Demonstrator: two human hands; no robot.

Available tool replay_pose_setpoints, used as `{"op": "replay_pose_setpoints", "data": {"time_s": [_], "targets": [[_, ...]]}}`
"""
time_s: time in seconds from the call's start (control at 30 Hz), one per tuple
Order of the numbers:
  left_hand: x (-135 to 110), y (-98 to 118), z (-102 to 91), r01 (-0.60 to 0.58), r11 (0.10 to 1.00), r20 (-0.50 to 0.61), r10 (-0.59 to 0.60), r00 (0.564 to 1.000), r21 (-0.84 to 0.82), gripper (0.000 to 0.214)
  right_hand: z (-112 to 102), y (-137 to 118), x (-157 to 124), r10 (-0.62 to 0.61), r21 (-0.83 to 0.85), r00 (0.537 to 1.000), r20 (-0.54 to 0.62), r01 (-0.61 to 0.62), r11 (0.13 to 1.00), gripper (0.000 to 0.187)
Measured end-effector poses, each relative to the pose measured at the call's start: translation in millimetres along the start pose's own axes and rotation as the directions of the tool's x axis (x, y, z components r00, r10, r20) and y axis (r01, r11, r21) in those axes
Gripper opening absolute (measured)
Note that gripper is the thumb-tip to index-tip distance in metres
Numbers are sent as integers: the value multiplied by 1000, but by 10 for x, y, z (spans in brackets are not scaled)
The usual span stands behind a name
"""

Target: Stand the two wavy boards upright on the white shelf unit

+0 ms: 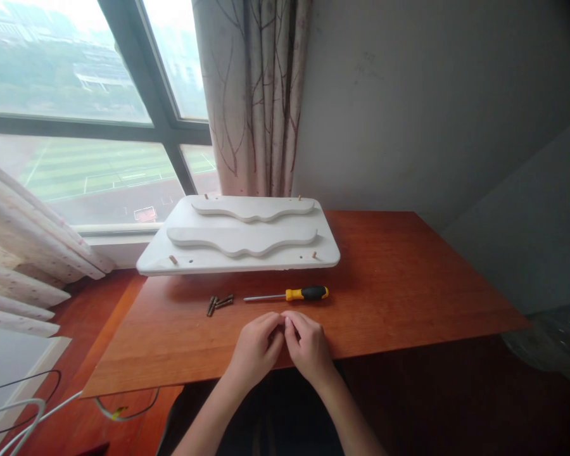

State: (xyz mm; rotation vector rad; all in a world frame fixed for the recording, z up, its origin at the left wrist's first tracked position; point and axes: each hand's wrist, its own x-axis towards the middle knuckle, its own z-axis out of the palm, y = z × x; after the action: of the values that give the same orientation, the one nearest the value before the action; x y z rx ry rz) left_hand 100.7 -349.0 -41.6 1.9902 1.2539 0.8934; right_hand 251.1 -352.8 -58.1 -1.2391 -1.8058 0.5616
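Your left hand [256, 348] and right hand [308, 345] meet fingertip to fingertip on the worktop [408, 278], pinching something too small to tell; the screwdriver [287, 294] lies just beyond them; light, stiff, best held by its rubber handle.

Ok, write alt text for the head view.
Left hand and right hand meet fingertip to fingertip on a wooden table. Beyond them lie a screwdriver, some screws and a white board with wavy pieces.

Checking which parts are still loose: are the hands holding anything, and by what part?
Cannot be told: left hand and right hand meet fingertip to fingertip, hiding anything pinched between. The screwdriver lies untouched.
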Motion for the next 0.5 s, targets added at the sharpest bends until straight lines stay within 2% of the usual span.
{"op": "replay_pose_setpoints", "data": {"time_s": [0.5], "targets": [[34,-9,-9,49,998,14,-48,999,-46,14,14,15,-2,13,11,1000,21,-13,1000,26]]}}
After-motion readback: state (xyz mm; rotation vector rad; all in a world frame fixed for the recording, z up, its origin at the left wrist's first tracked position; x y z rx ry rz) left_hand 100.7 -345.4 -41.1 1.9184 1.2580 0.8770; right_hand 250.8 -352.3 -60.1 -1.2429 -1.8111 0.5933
